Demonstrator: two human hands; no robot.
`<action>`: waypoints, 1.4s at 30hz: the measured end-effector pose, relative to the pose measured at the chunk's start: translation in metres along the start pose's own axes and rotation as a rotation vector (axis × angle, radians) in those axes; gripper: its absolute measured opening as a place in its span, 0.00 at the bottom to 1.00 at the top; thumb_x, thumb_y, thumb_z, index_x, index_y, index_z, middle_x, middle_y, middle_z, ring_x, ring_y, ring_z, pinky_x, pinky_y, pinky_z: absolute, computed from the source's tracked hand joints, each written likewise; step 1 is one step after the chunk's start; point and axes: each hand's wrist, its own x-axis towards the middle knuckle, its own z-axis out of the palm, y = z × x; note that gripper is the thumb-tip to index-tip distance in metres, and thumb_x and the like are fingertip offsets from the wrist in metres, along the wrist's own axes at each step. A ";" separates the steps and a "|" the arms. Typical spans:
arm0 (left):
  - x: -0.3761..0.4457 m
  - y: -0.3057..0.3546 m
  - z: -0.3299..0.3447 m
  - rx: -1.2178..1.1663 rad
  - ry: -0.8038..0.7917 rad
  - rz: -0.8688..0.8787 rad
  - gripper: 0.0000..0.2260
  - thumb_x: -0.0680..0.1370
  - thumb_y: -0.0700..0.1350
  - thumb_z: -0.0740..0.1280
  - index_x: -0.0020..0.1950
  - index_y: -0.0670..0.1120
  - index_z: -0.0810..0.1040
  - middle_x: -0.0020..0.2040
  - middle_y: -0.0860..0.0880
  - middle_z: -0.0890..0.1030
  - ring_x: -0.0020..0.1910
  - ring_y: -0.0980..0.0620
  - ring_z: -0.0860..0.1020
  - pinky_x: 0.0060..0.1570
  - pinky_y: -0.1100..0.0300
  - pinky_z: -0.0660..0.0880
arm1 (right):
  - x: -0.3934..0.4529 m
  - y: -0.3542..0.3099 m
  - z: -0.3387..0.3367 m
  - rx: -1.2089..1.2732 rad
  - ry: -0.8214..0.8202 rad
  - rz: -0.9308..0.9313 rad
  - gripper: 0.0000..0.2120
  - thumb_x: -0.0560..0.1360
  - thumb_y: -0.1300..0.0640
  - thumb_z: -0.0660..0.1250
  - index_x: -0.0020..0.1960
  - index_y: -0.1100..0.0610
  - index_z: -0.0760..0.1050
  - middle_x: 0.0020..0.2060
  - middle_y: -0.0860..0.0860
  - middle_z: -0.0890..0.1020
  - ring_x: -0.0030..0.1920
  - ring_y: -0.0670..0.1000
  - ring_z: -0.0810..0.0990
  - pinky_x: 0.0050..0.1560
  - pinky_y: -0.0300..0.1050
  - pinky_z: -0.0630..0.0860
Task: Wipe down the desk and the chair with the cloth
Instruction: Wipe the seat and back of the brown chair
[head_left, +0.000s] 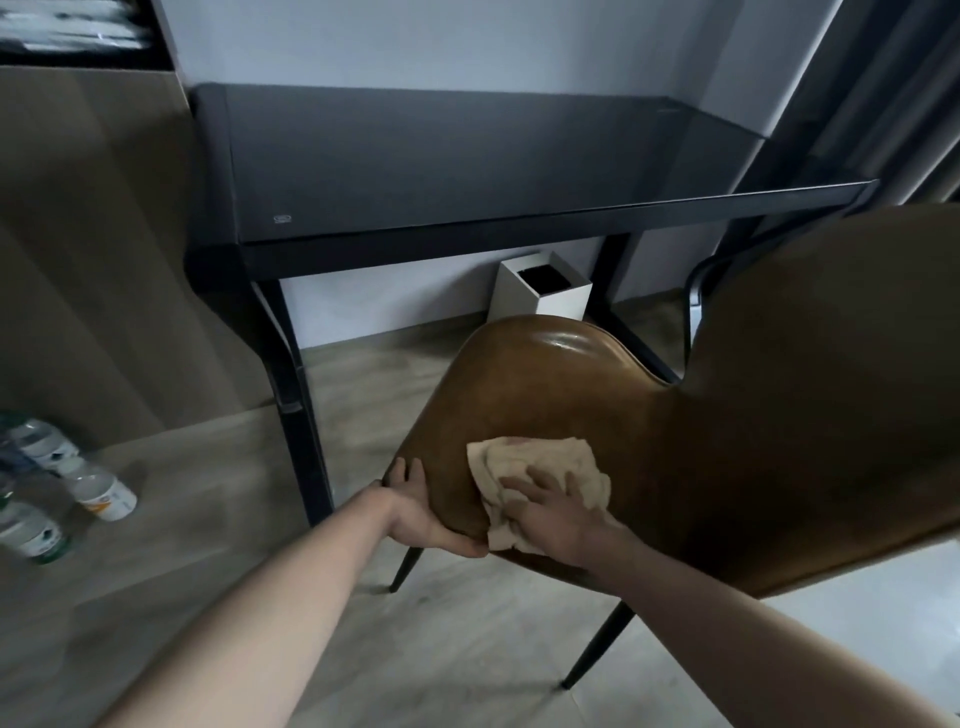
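Observation:
A brown leather chair (571, 395) with black legs stands in front of a black glass-topped desk (467, 156). A crumpled beige cloth (524, 462) lies on the near left part of the seat. My right hand (550, 514) presses down on the cloth with spread fingers. My left hand (421, 514) grips the seat's near left edge, thumb under the rim, fingers curled up over the side. The chair's back (831, 389) rises at the right.
A white square bin (540, 291) stands under the desk against the wall. Several plastic bottles (57, 488) lie on the wooden floor at the left. A wood-panelled cabinet (88, 234) flanks the desk's left side; a dark curtain (893, 93) hangs at the right.

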 end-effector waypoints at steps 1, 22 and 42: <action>-0.002 0.001 0.000 0.011 0.002 0.004 0.76 0.58 0.80 0.75 0.84 0.47 0.30 0.85 0.48 0.31 0.86 0.46 0.36 0.84 0.47 0.48 | 0.005 -0.001 0.000 -0.011 0.005 -0.019 0.24 0.87 0.37 0.50 0.83 0.30 0.55 0.86 0.39 0.45 0.85 0.59 0.35 0.80 0.70 0.41; 0.020 0.000 -0.006 0.060 -0.069 -0.016 0.76 0.56 0.85 0.69 0.84 0.50 0.28 0.85 0.49 0.30 0.85 0.41 0.37 0.84 0.44 0.46 | 0.157 -0.041 -0.053 -0.293 0.301 -0.006 0.38 0.77 0.23 0.49 0.84 0.32 0.46 0.87 0.47 0.41 0.84 0.67 0.35 0.74 0.82 0.38; 0.005 0.001 -0.004 -0.072 -0.039 -0.027 0.80 0.52 0.82 0.76 0.85 0.48 0.31 0.85 0.51 0.31 0.86 0.49 0.38 0.84 0.48 0.49 | 0.009 0.004 0.002 -0.014 0.000 -0.096 0.41 0.76 0.23 0.59 0.84 0.35 0.52 0.86 0.43 0.45 0.84 0.63 0.34 0.80 0.71 0.40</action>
